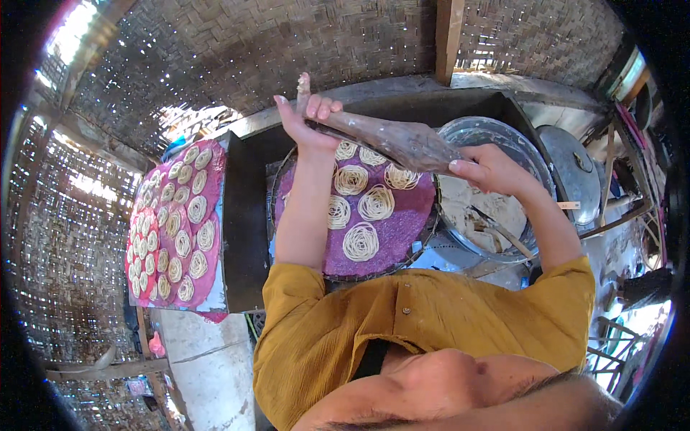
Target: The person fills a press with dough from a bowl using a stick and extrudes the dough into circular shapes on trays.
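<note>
Raised over a round tray [388, 237] with a purple sheet and several pale, coiled noodle-like nests [360, 241] is a long, brownish, smeared tool [388, 136], perhaps wooden. My left hand [313, 126] holds its far left end, fingers curled over it, with one finger or thumb sticking out and pale paste on a raised tip. My right hand [489, 169] grips the wider right end. Beside the tray, a large basin [467, 223] holds pale paste and a stick [507, 233], partly under my right arm. The tool hides some of the coils.
At left, a slanted board [198, 223] with pink sheets carries several more coils, next to a dark metal partition [244, 215]. A round metal lid [575, 172] lies at far right. Woven walls [338, 43] and a wooden post [448, 39] stand behind the work surface.
</note>
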Demonstrator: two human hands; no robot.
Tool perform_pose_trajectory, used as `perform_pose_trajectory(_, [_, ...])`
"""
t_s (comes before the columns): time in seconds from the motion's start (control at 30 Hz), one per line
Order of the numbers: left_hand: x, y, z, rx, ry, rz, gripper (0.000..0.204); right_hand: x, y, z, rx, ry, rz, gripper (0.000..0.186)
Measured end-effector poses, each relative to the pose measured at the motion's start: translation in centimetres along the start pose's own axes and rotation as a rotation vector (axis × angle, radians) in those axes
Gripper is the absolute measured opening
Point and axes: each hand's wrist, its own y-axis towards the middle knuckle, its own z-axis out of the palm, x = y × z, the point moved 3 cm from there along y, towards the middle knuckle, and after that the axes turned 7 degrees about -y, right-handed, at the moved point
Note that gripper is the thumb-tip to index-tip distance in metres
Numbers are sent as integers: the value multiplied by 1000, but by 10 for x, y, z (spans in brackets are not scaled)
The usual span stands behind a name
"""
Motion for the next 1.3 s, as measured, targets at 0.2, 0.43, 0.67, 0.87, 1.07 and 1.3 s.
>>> perform_pose_trajectory(0.2, [30, -4, -8, 7, -114, -104, 56, -20, -14, 1, 32, 37, 64, 39])
perform_pose_trajectory(0.43, [91, -36, -81, 310, 893, -399, 44, -30, -19, 8, -25, 142, 50, 29])
perform_pose_trajectory(0.67, [119, -57, -67, -222, 1084, -823, 36, -40, -13, 8, -71, 70, 52, 41])
perform_pose_trajectory(0.87, [121, -56, -120, -102, 1077, -780, 50, -47, -6, 8, -222, -5, -40, 32])
perform_pose_trajectory(1.07, [107, -61, -70, -26, 2085, -711, 54, -68, -12, 4, -318, 79, 29, 48])
perform_pose_trajectory(1.3, [89, -59, -55, 439, 2512, -225, 58, -62, -17, 5, -278, 91, 53, 51])
